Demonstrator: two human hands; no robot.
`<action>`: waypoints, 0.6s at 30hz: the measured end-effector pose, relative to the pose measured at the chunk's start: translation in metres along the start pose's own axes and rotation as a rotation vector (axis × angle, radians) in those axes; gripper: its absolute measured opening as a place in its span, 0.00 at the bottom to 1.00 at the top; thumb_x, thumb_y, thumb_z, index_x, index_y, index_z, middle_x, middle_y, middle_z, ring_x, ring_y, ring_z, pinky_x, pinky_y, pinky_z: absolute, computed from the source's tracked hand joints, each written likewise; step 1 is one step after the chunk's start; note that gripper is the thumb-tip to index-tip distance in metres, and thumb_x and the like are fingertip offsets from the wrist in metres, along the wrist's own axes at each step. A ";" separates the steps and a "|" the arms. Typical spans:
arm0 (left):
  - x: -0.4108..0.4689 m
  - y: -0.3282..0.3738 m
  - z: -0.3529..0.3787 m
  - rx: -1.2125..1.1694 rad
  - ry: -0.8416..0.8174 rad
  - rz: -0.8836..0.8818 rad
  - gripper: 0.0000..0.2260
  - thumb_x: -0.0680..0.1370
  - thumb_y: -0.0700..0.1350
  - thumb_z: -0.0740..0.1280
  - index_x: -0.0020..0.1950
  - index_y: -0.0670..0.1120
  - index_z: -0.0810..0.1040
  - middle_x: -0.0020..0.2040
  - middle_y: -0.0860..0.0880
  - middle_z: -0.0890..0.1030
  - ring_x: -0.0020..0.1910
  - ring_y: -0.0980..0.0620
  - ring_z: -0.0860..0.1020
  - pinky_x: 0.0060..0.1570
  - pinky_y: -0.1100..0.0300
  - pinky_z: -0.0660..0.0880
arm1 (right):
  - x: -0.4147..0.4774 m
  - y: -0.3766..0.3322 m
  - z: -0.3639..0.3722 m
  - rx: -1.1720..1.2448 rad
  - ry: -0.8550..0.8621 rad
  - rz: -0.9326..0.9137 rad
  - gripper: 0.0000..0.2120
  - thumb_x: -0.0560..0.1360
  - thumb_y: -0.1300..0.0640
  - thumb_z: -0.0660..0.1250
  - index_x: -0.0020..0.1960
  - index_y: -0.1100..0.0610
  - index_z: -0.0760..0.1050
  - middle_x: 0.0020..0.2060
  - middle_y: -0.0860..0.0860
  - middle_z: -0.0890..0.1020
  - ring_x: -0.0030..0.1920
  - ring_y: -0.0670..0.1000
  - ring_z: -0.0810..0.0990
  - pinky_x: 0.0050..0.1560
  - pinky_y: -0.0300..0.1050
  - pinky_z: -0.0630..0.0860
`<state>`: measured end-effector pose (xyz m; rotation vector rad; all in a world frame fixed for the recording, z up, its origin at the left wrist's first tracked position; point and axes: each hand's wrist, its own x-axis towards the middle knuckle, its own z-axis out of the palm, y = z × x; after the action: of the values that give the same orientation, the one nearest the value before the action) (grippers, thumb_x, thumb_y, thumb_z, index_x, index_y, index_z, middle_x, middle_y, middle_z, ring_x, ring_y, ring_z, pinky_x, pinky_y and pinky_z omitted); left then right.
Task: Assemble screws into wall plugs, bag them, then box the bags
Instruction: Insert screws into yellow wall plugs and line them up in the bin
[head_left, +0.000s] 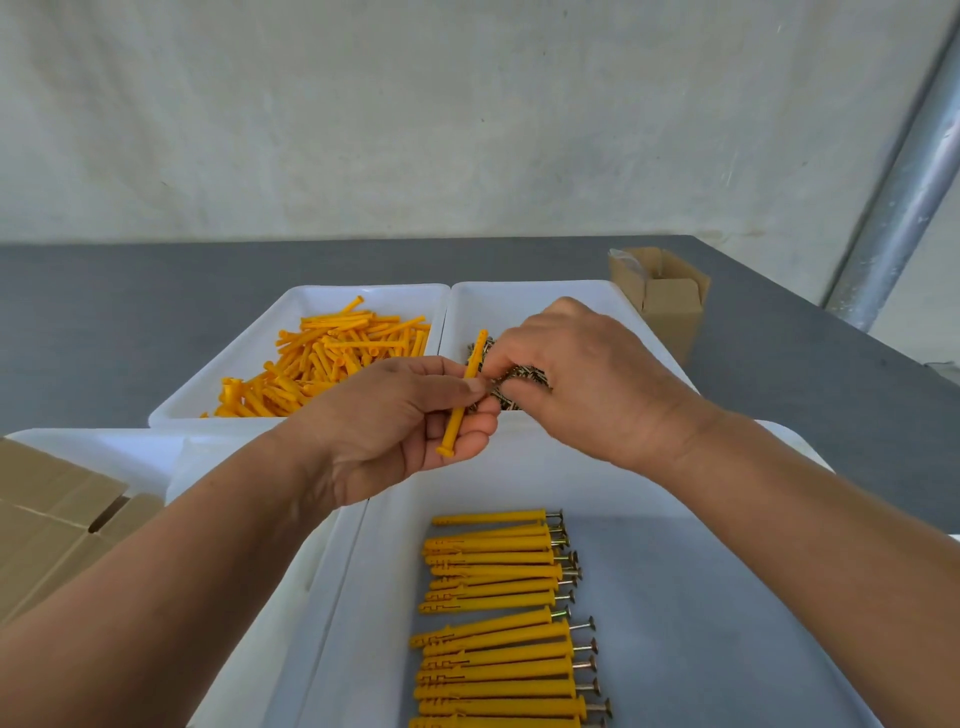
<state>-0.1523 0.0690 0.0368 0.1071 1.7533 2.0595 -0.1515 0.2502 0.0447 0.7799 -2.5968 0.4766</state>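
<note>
Assembly: left hand (395, 426) pinches a plug (464, 395). Right hand (582, 374) curls into screws (524, 375) at its 3 o'clock; whether it grips one is unclear. Next, feed a screw into the plug's 6 o'clock end.

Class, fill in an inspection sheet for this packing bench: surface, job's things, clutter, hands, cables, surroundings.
Surface: grey table.
Job's things: loose wall plugs in far left tray; screws in far right tray; assembled plugs lined up in near tray.
Clutter: cardboard box far right; cardboard boxes near left.
Hands: left hand holds one plug; right hand reaches into the screws, grip unclear.
Cables: nothing seen.
Surroundings: pale wall, metal pole at right.
</note>
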 end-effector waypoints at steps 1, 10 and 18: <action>0.000 0.000 0.001 0.001 0.004 -0.002 0.05 0.72 0.39 0.69 0.45 0.40 0.81 0.41 0.42 0.84 0.35 0.51 0.83 0.33 0.60 0.80 | 0.000 0.001 0.000 -0.006 -0.005 0.002 0.07 0.79 0.54 0.66 0.53 0.47 0.81 0.43 0.40 0.77 0.52 0.45 0.69 0.51 0.48 0.73; 0.002 0.003 -0.007 -0.003 0.182 0.067 0.10 0.76 0.45 0.68 0.37 0.45 0.86 0.34 0.49 0.78 0.30 0.56 0.76 0.31 0.64 0.77 | 0.005 0.004 -0.002 0.219 0.119 0.188 0.06 0.77 0.57 0.68 0.51 0.48 0.76 0.38 0.44 0.81 0.41 0.44 0.78 0.46 0.44 0.76; 0.007 0.003 -0.008 -0.191 0.277 0.043 0.05 0.77 0.36 0.68 0.41 0.40 0.78 0.32 0.46 0.80 0.30 0.55 0.78 0.28 0.65 0.77 | 0.006 0.002 -0.008 0.645 0.187 0.296 0.17 0.76 0.60 0.69 0.61 0.46 0.70 0.36 0.44 0.84 0.32 0.48 0.85 0.45 0.53 0.82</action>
<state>-0.1623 0.0640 0.0370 -0.2088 1.7063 2.3535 -0.1549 0.2528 0.0540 0.4908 -2.3887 1.4456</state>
